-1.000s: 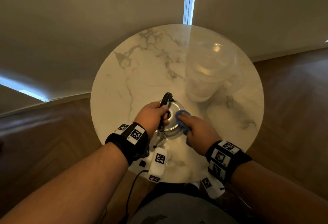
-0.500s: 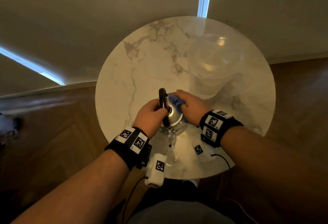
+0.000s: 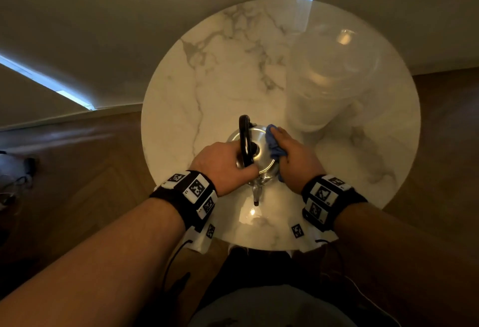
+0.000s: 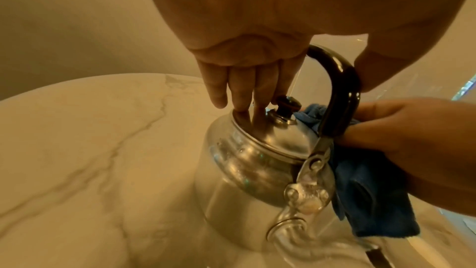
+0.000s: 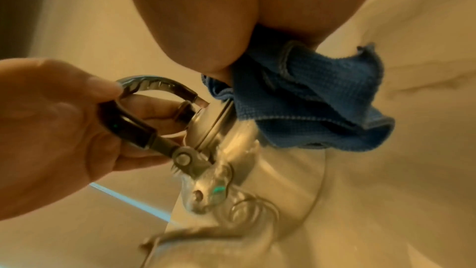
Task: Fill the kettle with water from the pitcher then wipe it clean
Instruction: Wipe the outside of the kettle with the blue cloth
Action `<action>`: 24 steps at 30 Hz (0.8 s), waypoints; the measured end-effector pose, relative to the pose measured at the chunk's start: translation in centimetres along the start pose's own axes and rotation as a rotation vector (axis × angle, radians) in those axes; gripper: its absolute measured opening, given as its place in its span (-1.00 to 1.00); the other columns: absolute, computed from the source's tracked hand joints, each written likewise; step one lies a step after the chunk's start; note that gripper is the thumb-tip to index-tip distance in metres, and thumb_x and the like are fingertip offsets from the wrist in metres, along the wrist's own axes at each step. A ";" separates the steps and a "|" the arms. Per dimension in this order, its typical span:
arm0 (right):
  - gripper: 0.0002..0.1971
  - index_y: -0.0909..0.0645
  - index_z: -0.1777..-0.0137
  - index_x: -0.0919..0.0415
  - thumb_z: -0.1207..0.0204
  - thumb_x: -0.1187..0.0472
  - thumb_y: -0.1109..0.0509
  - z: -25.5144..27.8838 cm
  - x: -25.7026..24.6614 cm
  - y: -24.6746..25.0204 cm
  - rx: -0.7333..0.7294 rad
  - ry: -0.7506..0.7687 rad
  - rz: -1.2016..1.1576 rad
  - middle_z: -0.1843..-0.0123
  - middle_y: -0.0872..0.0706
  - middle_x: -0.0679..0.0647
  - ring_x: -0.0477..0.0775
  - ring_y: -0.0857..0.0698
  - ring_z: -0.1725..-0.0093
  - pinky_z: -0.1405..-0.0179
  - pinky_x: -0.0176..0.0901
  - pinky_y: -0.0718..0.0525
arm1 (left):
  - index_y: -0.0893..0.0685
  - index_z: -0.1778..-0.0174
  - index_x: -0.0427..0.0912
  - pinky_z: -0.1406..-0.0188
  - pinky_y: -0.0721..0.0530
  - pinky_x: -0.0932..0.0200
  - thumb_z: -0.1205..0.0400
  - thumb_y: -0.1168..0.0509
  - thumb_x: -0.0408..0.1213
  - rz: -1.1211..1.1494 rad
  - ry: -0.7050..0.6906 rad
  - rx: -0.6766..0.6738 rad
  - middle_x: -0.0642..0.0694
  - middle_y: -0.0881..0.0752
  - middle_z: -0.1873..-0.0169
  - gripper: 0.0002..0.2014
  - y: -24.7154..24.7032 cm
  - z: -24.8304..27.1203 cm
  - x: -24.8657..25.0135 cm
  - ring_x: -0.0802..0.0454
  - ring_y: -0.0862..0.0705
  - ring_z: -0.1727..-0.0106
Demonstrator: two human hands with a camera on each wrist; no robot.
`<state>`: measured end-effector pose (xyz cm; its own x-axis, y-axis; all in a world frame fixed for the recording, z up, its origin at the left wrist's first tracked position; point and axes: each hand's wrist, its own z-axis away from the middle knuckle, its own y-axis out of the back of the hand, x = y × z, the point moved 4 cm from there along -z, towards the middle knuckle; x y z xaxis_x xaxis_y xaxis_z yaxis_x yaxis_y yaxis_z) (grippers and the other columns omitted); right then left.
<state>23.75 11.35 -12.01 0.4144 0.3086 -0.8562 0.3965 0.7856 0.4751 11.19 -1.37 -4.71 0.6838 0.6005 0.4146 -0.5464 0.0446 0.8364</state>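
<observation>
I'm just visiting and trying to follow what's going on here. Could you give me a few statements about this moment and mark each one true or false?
1. The right hand presses a blue cloth against the kettle. True.
2. The kettle's lid is off. False: the lid sits on the kettle, with its knob on top.
3. The left hand holds the kettle's black handle. True.
4. The pitcher is being tipped over the kettle. False: the clear pitcher stands on the table, beyond the kettle, with no hand on it.
5. The kettle is lifted in the air. False: it stands on the table.
</observation>
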 end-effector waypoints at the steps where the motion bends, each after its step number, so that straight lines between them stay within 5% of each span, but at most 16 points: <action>1: -0.40 -0.33 -0.68 0.02 -0.66 0.42 -0.18 0.8 0.2 -0.2 0.010 -0.005 0.033 -0.61 -0.50 0.13 -0.09 -0.68 -0.19 -0.23 -0.28 -0.57 | -0.74 -0.05 0.07 0.21 -0.70 0.08 -0.52 -0.36 0.22 -0.015 0.004 0.005 0.04 -0.78 0.25 -0.65 0.0 0.0 0.0 0.00 -0.74 0.20; 4: -0.23 -0.13 -0.73 -0.03 -0.60 0.49 -0.25 5.0 0.8 -2.1 -0.035 0.011 0.169 -0.77 -0.11 0.03 0.00 -0.23 -0.68 -0.54 -0.28 -0.20 | -0.73 -0.04 0.05 0.25 -0.70 0.10 -0.49 -0.33 0.27 -0.022 -0.002 0.015 0.05 -0.78 0.28 -0.59 -0.3 -0.2 -0.3 0.02 -0.74 0.24; 7: -0.23 -0.04 -0.70 0.01 -0.59 0.51 -0.26 8.1 1.5 -4.6 -0.057 0.061 0.237 -0.78 0.00 0.05 0.10 0.02 -0.76 -0.64 -0.07 -0.19 | -0.73 -0.06 0.03 0.21 -0.74 0.06 -0.48 -0.31 0.28 -0.023 -0.029 0.008 0.03 -0.79 0.26 -0.56 -0.4 -0.4 -0.4 0.00 -0.75 0.23; 11: -0.23 -0.13 -0.72 0.04 -0.57 0.52 -0.26 8.4 2.3 -5.2 0.044 0.064 0.263 -0.77 0.00 -0.01 0.10 -0.09 -0.76 -0.60 -0.03 -0.35 | -0.73 -0.06 0.01 0.21 -0.73 0.05 -0.52 -0.34 0.25 -0.022 -0.052 0.007 0.00 -0.78 0.27 -0.59 -0.2 -0.4 -0.3 -0.01 -0.74 0.24; 15: -0.12 0.03 -0.76 -0.09 -0.57 0.51 -0.24 8.0 1.8 -5.8 0.106 -0.108 0.118 -0.81 0.09 -0.01 0.24 -0.60 -0.46 -0.28 0.04 -0.69 | -0.73 -0.05 -0.03 0.29 -0.68 0.11 -0.55 -0.34 0.22 -0.028 -0.067 0.005 0.00 -0.76 0.30 -0.60 -0.2 -0.3 -0.3 0.03 -0.71 0.28; 17: -0.10 0.12 -0.72 -0.13 -0.58 0.51 -0.27 9.2 1.7 -7.0 0.031 -0.092 0.119 -0.81 0.12 0.05 0.23 -0.54 -0.52 -0.33 -0.22 -0.61 | -0.72 -0.05 -0.05 0.25 -0.71 0.08 -0.56 -0.36 0.19 -0.023 -0.080 0.003 -0.02 -0.77 0.28 -0.62 -0.2 -0.4 -0.2 0.01 -0.73 0.25; 19: -0.10 0.14 -0.70 -0.16 -0.60 0.50 -0.27 10.2 1.8 -7.9 -0.008 -0.126 0.066 -0.80 0.01 0.07 0.17 -0.44 -0.60 -0.30 -0.62 -0.37 | -0.72 -0.04 -0.06 0.22 -0.74 0.04 -0.56 -0.36 0.18 -0.027 -0.088 0.007 -0.03 -0.78 0.27 -0.62 -0.2 -0.4 -0.3 -0.01 -0.74 0.24; 20: -0.12 0.12 -0.70 -0.24 -0.63 0.47 -0.25 10.4 1.8 -8.1 0.005 -0.160 -0.011 -0.77 -0.17 0.10 0.17 -0.52 -0.52 -0.25 -0.61 -0.39 | -0.72 -0.03 -0.05 0.21 -0.75 0.03 -0.56 -0.35 0.19 -0.028 -0.087 0.007 -0.03 -0.78 0.27 -0.62 -0.2 -0.4 -0.4 -0.01 -0.74 0.24; 22: -0.21 0.03 -0.71 -0.39 -0.70 0.36 -0.18 9.5 1.8 -7.8 0.130 -0.281 -0.237 -0.39 -0.61 0.22 0.21 -0.70 -0.15 -0.09 -0.21 -0.66 | -0.71 -0.04 -0.03 0.19 -0.76 0.00 -0.55 -0.34 0.22 -0.021 -0.080 0.001 -0.01 -0.78 0.25 -0.61 -0.3 -0.5 -0.6 0.00 -0.74 0.23; 24: -0.39 -0.17 -0.72 -0.12 -0.70 0.21 -0.17 7.3 1.2 -6.2 0.239 -0.399 -0.239 -0.19 -0.71 0.36 0.31 -0.74 -0.05 -0.03 0.04 -0.66 | -0.71 -0.05 0.00 0.19 -0.76 0.00 -0.53 -0.33 0.23 -0.010 -0.074 -0.008 0.01 -0.78 0.23 -0.61 -0.4 -0.4 -0.7 0.01 -0.74 0.22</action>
<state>27.79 2.93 -14.52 0.5511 -0.1296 -0.8243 0.6751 0.6500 0.3491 10.68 -1.46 -5.46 0.7230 0.5390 0.4321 -0.5432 0.0571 0.8377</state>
